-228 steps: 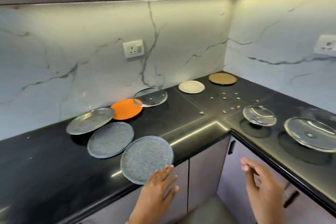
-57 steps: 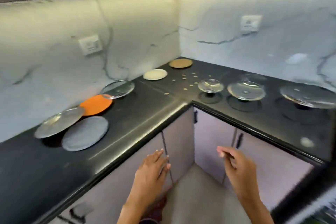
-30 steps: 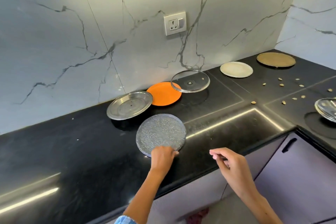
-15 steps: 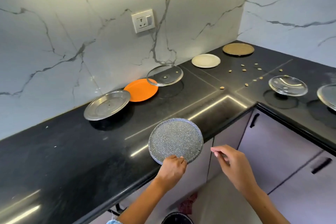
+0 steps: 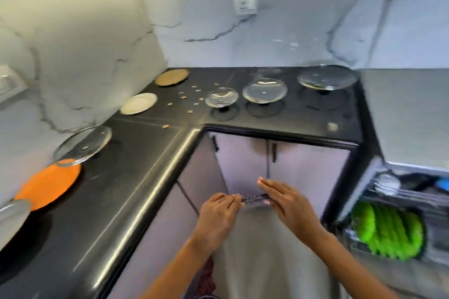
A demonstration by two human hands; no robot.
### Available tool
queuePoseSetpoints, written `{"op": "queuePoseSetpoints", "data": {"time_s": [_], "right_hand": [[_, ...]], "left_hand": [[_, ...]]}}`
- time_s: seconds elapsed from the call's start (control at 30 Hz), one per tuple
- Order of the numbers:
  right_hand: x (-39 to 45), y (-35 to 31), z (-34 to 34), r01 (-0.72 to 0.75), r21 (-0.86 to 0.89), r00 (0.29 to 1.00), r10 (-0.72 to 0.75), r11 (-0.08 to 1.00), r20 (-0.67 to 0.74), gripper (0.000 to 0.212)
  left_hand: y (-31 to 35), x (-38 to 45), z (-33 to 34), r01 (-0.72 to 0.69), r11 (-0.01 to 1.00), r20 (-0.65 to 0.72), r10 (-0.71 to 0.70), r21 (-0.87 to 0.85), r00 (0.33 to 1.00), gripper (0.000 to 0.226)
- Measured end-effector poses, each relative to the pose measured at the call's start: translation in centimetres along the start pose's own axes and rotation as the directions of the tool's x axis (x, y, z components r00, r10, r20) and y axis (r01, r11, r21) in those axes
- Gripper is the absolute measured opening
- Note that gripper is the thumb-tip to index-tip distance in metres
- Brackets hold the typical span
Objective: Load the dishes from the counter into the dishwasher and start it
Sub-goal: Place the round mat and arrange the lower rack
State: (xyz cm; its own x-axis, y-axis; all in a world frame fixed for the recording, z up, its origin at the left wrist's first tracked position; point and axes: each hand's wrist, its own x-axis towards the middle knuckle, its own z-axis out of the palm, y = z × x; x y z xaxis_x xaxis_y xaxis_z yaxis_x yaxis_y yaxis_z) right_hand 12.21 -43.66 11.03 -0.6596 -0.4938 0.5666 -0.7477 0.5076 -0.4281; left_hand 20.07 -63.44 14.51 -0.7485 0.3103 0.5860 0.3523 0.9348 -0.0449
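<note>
Head view: left hand [image 5: 218,213] and right hand [image 5: 289,204] hold speckled plate [image 5: 255,199] edge-on.

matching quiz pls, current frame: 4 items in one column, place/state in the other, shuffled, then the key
Items
1. grey speckled plate
2. orange plate
3. green plates
4. tan plate

Place or state
A. standing on edge in the open dishwasher rack, lower right
B. held edge-on between the left hand and right hand, off the counter
C. flat at the back corner of the counter, near the wall
D. flat on the left run of the counter, partly under a glass lid

Pairs: 1-B, 2-D, 3-A, 4-C
</note>
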Motion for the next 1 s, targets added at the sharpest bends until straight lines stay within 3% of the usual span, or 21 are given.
{"op": "queuePoseSetpoints", "data": {"time_s": [0.13, 0.27, 0.37, 0.5, 0.63, 0.77, 0.9, 1.0], "right_hand": [[-8.4, 4.7, -8.0, -0.214, -0.227, 0.977, 0.204, 0.95, -0.066, 0.021], [-17.7, 7.3, -14.7, -0.495, -0.362, 0.869, 0.459, 0.79, -0.186, 0.018], [-24.5, 9.0, -17.4, -0.693, -0.38, 0.721, 0.593, 0.613, -0.359, 0.013], [-31.2, 11.4, -19.1, -0.888, -0.252, 0.458, 0.704, 0.384, -0.543, 0.032], [-36.6, 15.8, -18.2, -0.956, -0.158, 0.289, 0.714, 0.245, -0.638, 0.033], [-40.5, 22.2, -15.7, -0.983, -0.085, 0.178, 0.7, 0.166, -0.692, 0.033], [-42.5, 28.3, -13.3, -0.985, -0.038, 0.137, 0.641, 0.166, -0.755, 0.022], [-44.1, 33.1, -10.7, -0.982, -0.032, 0.143, 0.625, 0.186, -0.768, 0.018]], "left_hand": [[9.4, 4.7, 5.7, -0.148, 0.957, 0.03, 0.16, -0.249, 0.987, 0.026], [18.8, 8.8, 10.3, -0.378, 0.837, 0.044, 0.429, -0.397, 0.902, 0.023], [25.4, 10.8, 13.9, -0.414, 0.763, 0.165, 0.552, -0.497, 0.818, 0.03], [30.9, 11.2, 19.2, -0.398, 0.741, 0.36, 0.632, -0.542, 0.686, 0.04], [34.9, 11.1, 27.5, -0.448, 0.728, 0.513, 0.685, -0.52, 0.517, 0.046], [38.1, 10.3, 38.2, -0.486, 0.702, 0.593, 0.707, -0.52, 0.386, 0.051], [39.6, 7.6, 47.5, -0.618, 0.614, 0.629, 0.74, -0.49, 0.237, 0.052], [39.0, 5.2, 54.2, -0.699, 0.535, 0.707, 0.705, -0.475, 0.06, 0.055]]}}
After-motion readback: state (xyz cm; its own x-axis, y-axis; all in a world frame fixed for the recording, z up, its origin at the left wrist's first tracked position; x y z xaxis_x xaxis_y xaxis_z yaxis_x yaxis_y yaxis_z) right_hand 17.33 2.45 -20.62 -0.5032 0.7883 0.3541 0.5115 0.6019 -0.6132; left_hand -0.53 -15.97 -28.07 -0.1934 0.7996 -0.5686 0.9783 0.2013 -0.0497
